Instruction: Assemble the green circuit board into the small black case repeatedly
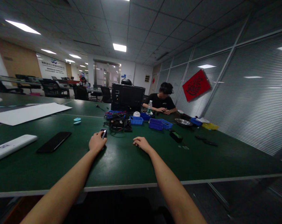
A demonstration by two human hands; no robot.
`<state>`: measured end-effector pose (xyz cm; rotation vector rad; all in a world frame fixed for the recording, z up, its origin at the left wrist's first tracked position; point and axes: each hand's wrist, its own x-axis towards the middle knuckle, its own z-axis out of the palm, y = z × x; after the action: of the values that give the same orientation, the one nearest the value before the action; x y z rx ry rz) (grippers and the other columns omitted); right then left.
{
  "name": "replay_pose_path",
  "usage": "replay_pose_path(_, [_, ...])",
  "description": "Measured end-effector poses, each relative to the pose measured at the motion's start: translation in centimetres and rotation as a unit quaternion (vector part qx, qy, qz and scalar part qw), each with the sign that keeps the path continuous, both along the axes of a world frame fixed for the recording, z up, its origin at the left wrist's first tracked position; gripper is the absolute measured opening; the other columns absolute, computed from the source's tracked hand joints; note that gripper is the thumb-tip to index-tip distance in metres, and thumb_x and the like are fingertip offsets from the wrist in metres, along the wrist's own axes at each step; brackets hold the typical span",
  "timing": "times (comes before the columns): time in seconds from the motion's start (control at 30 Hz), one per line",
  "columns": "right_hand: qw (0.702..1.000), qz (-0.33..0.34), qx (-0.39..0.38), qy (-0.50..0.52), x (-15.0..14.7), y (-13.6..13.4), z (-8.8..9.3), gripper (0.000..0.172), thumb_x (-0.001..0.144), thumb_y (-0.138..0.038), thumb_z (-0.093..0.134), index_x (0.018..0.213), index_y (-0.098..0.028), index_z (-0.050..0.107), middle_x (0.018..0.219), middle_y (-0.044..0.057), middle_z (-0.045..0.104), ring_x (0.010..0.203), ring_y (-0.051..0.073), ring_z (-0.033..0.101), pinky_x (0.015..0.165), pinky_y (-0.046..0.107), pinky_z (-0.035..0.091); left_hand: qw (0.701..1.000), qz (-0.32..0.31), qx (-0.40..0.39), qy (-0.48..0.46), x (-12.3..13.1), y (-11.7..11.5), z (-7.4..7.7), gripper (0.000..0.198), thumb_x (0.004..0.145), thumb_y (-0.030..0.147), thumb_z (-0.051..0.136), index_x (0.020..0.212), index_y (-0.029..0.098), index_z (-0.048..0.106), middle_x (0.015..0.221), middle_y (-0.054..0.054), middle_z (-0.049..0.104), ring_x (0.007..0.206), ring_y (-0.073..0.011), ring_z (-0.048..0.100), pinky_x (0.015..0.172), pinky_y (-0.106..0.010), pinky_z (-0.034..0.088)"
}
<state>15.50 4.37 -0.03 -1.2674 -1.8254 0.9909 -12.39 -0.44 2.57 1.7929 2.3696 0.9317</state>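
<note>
My left hand (97, 142) is closed around a small dark box-like object (104, 133) with a pale, shiny top, held at the table surface. Most of that object is hidden under my fingers, so its kind is unclear. My right hand (142, 143) rests on the green table (122, 168), fingers loosely bent and apart, with nothing in them. Beyond the hands lie a black device with cables (117, 124) and a blue tray (136, 120). A white ball (136, 114) shows just behind that tray.
To the left lie a black phone-like slab (54, 142), a long white device (13, 147) and a turquoise object (77, 120). A monitor (128, 96) stands ahead. Rightward are a black-and-green box (176, 136), a metal bowl (183, 122) and a bottle (149, 107). A person (163, 101) sits across.
</note>
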Motion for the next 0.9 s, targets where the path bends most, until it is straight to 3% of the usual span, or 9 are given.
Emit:
replay_pose_path(0.23, [1.000,0.003,0.012,0.013,0.1,0.2,-0.3,0.027,0.068,-0.015,0.048,0.091,-0.011,0.062,0.074,0.004,0.066,0.055,0.009,0.052,0.042,0.016,0.036,0.978,0.180,0.098,-0.036,-6.4,-0.4,0.1,0.065,0.073,0.048,0.047,0.128,0.016,0.035,0.119,-0.016,0.044,0.107,-0.0289,0.045,0.088,-0.039,0.037])
replay_pose_path(0.47, [1.000,0.004,0.016,0.006,0.2,0.1,-0.2,0.026,0.068,-0.015,0.048,0.091,-0.012,0.062,0.076,0.005,0.066,0.056,0.009,0.053,0.042,0.016,0.037,0.968,0.221,0.087,-0.085,-7.5,0.3,-0.4,0.070,0.072,0.051,0.046,0.129,0.013,0.033,0.118,-0.019,0.047,0.107,-0.0317,0.045,0.087,-0.041,0.036])
replay_pose_path(0.7, [1.000,0.004,0.014,0.010,0.2,0.4,-0.5,0.027,0.068,-0.015,0.049,0.091,-0.011,0.062,0.075,0.005,0.066,0.055,0.009,0.053,0.043,0.017,0.038,0.972,0.201,0.055,-0.112,-7.1,-0.1,0.4,0.068,0.071,0.043,0.047,0.129,0.010,0.033,0.116,-0.020,0.050,0.105,-0.0318,0.048,0.085,-0.040,0.038])
replay_pose_path(0.9, [1.000,-0.002,0.021,0.000,0.0,0.0,0.0,0.025,0.069,-0.013,0.048,0.090,-0.012,0.062,0.074,0.004,0.066,0.056,0.008,0.053,0.050,0.017,0.041,0.986,0.130,0.002,-0.101,-4.1,-0.4,1.0,0.065,0.069,0.044,0.047,0.127,0.014,0.036,0.115,-0.018,0.051,0.105,-0.0315,0.050,0.082,-0.039,0.040])
